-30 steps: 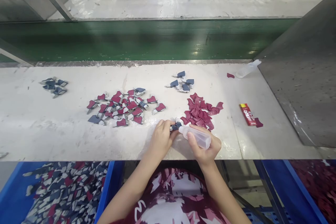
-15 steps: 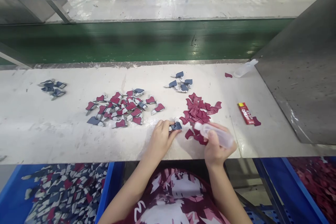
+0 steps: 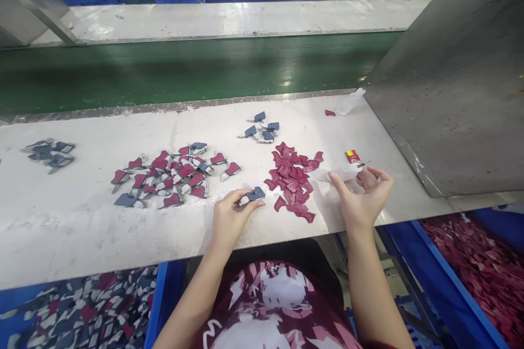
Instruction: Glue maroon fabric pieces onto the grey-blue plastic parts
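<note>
My left hand (image 3: pixel 231 215) pinches a small grey-and-white part with a dark blue face (image 3: pixel 256 194) between thumb and fingers, just over the table. At the right, my right hand (image 3: pixel 364 196) has its thumb and fingers loosely about a translucent squeeze bottle (image 3: pixel 347 172). The bottle is blurred, and its thin dark tip points right. Between the hands lies a heap of maroon cut pieces (image 3: pixel 292 174). Left of my left hand spreads a pile of similar parts (image 3: pixel 172 174), most with maroon faces.
Several blue-faced parts (image 3: pixel 268 133) lie behind, others (image 3: pixel 51 152) far left. A red packet (image 3: pixel 352 156), partly hidden, and another clear bottle (image 3: pixel 351 102) are at the right beside a metal panel (image 3: pixel 458 76). Blue bins (image 3: pixel 158 300) (image 3: pixel 454 289) stand below the table edge.
My right hand has moved right, away from the maroon heap, and the bottle's tip has swung from left to right. My left hand still holds the part. The view has shifted right.
</note>
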`<state>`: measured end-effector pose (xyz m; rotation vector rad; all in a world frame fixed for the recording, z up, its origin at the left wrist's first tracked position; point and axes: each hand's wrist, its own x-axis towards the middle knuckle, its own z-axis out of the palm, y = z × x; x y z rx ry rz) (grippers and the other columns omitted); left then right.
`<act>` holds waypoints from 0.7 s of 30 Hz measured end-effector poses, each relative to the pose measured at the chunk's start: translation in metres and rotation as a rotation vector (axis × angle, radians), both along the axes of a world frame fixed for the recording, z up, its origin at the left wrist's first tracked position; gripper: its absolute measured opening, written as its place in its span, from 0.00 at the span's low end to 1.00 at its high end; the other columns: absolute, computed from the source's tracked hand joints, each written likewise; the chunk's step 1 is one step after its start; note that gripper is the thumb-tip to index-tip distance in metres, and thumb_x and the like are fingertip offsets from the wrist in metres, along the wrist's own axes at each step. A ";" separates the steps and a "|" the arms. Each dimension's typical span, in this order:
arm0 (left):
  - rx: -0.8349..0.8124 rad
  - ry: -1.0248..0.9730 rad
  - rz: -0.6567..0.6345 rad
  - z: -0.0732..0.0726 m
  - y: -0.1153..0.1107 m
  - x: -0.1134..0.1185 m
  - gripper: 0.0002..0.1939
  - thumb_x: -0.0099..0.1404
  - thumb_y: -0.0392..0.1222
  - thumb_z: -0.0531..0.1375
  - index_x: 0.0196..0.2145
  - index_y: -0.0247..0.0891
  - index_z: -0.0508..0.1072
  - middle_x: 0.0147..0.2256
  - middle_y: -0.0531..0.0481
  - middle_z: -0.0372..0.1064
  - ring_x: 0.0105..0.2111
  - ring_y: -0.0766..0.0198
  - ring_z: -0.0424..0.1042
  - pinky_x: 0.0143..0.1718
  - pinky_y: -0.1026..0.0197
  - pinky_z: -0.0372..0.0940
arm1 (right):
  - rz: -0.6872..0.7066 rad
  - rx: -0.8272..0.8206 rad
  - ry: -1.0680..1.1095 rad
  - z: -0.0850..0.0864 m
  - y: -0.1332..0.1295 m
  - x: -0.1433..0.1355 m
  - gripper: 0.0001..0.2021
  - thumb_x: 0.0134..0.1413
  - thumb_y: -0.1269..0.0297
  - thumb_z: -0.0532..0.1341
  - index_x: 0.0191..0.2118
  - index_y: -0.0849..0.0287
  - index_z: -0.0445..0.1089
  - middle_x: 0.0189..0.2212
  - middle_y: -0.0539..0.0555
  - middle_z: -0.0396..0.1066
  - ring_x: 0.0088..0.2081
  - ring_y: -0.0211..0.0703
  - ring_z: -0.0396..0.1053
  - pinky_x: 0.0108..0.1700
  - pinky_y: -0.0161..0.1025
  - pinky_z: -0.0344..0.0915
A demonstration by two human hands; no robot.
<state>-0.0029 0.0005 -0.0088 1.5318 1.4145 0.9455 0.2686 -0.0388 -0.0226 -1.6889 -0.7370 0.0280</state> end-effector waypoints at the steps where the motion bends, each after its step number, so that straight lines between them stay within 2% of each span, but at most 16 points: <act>1: -0.030 -0.027 0.031 0.001 0.000 0.000 0.12 0.55 0.46 0.72 0.37 0.40 0.82 0.39 0.47 0.82 0.37 0.56 0.79 0.39 0.59 0.71 | -0.030 -0.010 -0.094 0.003 -0.005 -0.004 0.37 0.34 0.55 0.78 0.50 0.58 0.63 0.47 0.59 0.72 0.48 0.54 0.74 0.51 0.54 0.69; 3: -0.065 -0.064 0.069 0.002 0.000 -0.001 0.13 0.54 0.47 0.72 0.37 0.40 0.83 0.39 0.47 0.82 0.38 0.55 0.79 0.39 0.59 0.72 | -0.032 -0.029 -0.301 0.010 -0.021 -0.012 0.29 0.40 0.55 0.77 0.47 0.57 0.66 0.43 0.57 0.73 0.45 0.52 0.73 0.48 0.50 0.69; 4: -0.074 -0.078 0.077 0.003 0.000 -0.001 0.14 0.54 0.47 0.72 0.38 0.40 0.83 0.40 0.47 0.82 0.38 0.55 0.79 0.39 0.58 0.73 | 0.035 -0.050 -0.407 0.014 -0.030 -0.016 0.22 0.44 0.56 0.75 0.43 0.56 0.68 0.38 0.54 0.73 0.41 0.49 0.73 0.45 0.48 0.70; 6: -0.085 -0.102 0.078 0.003 0.000 -0.001 0.14 0.54 0.48 0.71 0.38 0.40 0.83 0.40 0.47 0.82 0.38 0.55 0.80 0.40 0.58 0.74 | 0.381 -0.171 -0.521 0.020 -0.046 -0.020 0.13 0.51 0.58 0.72 0.40 0.54 0.72 0.34 0.52 0.72 0.39 0.47 0.72 0.42 0.45 0.72; 7: -0.090 -0.111 0.074 0.002 0.000 0.000 0.15 0.54 0.48 0.71 0.39 0.40 0.83 0.40 0.47 0.82 0.37 0.55 0.80 0.40 0.57 0.74 | 0.572 -0.242 -0.538 0.022 -0.053 -0.021 0.13 0.53 0.58 0.71 0.43 0.53 0.74 0.36 0.53 0.73 0.40 0.48 0.73 0.43 0.46 0.73; 8: -0.096 -0.121 0.069 0.002 0.000 0.000 0.15 0.55 0.48 0.71 0.40 0.40 0.83 0.40 0.47 0.82 0.37 0.55 0.80 0.41 0.57 0.74 | 0.734 -0.305 -0.535 0.023 -0.058 -0.020 0.16 0.53 0.57 0.71 0.48 0.51 0.74 0.40 0.54 0.73 0.44 0.49 0.73 0.45 0.47 0.74; 10: -0.108 -0.146 0.059 0.002 -0.001 0.000 0.17 0.55 0.48 0.70 0.41 0.40 0.83 0.41 0.47 0.82 0.37 0.55 0.80 0.42 0.56 0.75 | 0.911 -0.372 -0.517 0.023 -0.066 -0.017 0.25 0.53 0.57 0.71 0.57 0.46 0.71 0.48 0.56 0.73 0.50 0.52 0.71 0.49 0.51 0.74; 12: -0.123 -0.173 0.049 0.002 -0.001 0.000 0.17 0.56 0.48 0.70 0.43 0.40 0.83 0.42 0.47 0.82 0.39 0.54 0.80 0.45 0.55 0.75 | 0.946 -0.371 -0.513 0.018 -0.071 -0.014 0.26 0.55 0.59 0.70 0.59 0.43 0.69 0.52 0.56 0.72 0.52 0.52 0.71 0.49 0.52 0.75; 14: -0.141 -0.195 0.039 0.002 -0.003 0.000 0.17 0.57 0.48 0.69 0.44 0.40 0.83 0.43 0.46 0.82 0.41 0.53 0.80 0.47 0.54 0.74 | 0.925 -0.341 -0.525 0.013 -0.077 -0.011 0.21 0.58 0.64 0.68 0.57 0.42 0.71 0.52 0.55 0.73 0.50 0.49 0.72 0.47 0.51 0.76; 18: -0.159 -0.214 0.010 0.003 -0.007 0.001 0.16 0.59 0.46 0.68 0.44 0.39 0.82 0.45 0.46 0.81 0.45 0.52 0.80 0.51 0.52 0.73 | 0.849 -0.252 -0.494 0.004 -0.094 -0.014 0.17 0.62 0.72 0.63 0.52 0.42 0.76 0.44 0.52 0.78 0.42 0.45 0.75 0.41 0.45 0.77; 21: -0.162 -0.264 -0.009 0.006 -0.011 0.005 0.16 0.59 0.45 0.68 0.44 0.39 0.82 0.45 0.44 0.81 0.46 0.52 0.80 0.51 0.52 0.73 | 0.746 -0.203 -0.333 0.006 -0.097 -0.023 0.11 0.63 0.70 0.62 0.44 0.48 0.79 0.39 0.52 0.80 0.39 0.45 0.78 0.40 0.43 0.78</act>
